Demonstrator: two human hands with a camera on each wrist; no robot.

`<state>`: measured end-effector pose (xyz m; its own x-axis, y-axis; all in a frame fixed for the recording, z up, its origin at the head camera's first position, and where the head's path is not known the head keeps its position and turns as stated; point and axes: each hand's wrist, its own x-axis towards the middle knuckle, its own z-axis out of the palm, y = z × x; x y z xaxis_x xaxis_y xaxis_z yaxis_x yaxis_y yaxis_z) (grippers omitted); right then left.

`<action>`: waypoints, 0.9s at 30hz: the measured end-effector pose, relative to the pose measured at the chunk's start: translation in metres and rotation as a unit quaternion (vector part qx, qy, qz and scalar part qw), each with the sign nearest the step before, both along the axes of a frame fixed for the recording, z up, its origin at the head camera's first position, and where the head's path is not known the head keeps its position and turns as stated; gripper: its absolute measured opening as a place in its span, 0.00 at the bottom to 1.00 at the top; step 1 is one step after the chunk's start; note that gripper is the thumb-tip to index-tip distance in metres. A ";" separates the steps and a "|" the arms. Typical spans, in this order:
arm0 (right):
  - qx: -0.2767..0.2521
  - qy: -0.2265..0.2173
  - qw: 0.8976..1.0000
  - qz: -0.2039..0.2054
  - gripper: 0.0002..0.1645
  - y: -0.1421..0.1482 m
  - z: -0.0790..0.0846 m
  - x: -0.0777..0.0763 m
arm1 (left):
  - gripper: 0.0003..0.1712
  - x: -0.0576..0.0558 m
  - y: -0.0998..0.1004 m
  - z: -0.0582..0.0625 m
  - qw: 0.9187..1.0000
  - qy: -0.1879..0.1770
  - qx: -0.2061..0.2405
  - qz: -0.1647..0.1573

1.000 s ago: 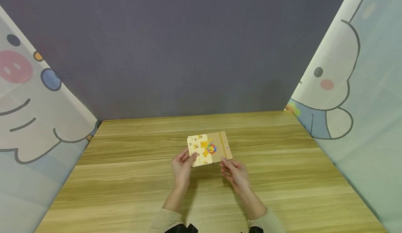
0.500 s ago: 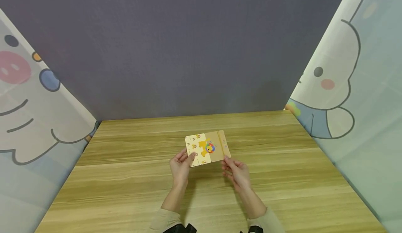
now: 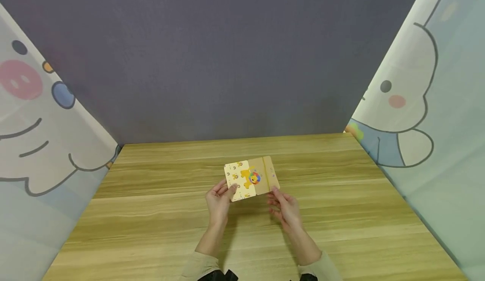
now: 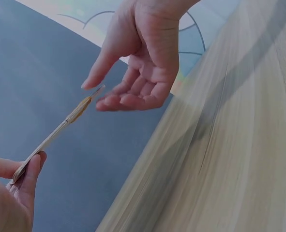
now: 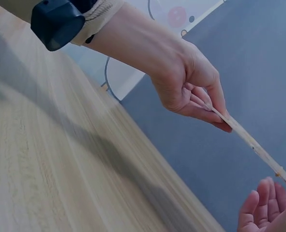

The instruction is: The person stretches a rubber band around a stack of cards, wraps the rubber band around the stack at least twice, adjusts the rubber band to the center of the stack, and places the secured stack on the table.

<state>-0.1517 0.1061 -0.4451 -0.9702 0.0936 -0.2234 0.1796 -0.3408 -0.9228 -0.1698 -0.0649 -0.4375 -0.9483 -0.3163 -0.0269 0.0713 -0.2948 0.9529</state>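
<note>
Notebook (image 3: 251, 178) hangs above the counter (image 3: 159, 222), its left side gripped by the left hand (image 3: 218, 201), its near right corner pinched by the right hand (image 3: 287, 211)

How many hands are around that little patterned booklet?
2: the left hand grips the cream side of the booklet; the right hand is at the tan side's near corner. No others show.

The tan end of my booklet (image 3: 251, 178) sits slightly higher than a second ago; my right hand's (image 3: 288, 211) thumb lies nearer its corner.
</note>
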 end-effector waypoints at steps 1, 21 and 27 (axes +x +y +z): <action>-0.004 -0.001 1.000 -0.004 0.15 0.000 0.000 -0.001 | 0.22 0.000 0.000 0.000 1.000 0.001 0.000 0.000; -0.054 -0.006 0.999 0.004 0.07 -0.011 -0.004 0.001 | 0.21 0.004 0.008 -0.008 1.000 0.008 0.000 0.013; -0.005 0.049 0.997 0.067 0.11 -0.003 -0.016 -0.002 | 0.20 0.002 0.003 -0.005 1.000 0.007 -0.007 0.002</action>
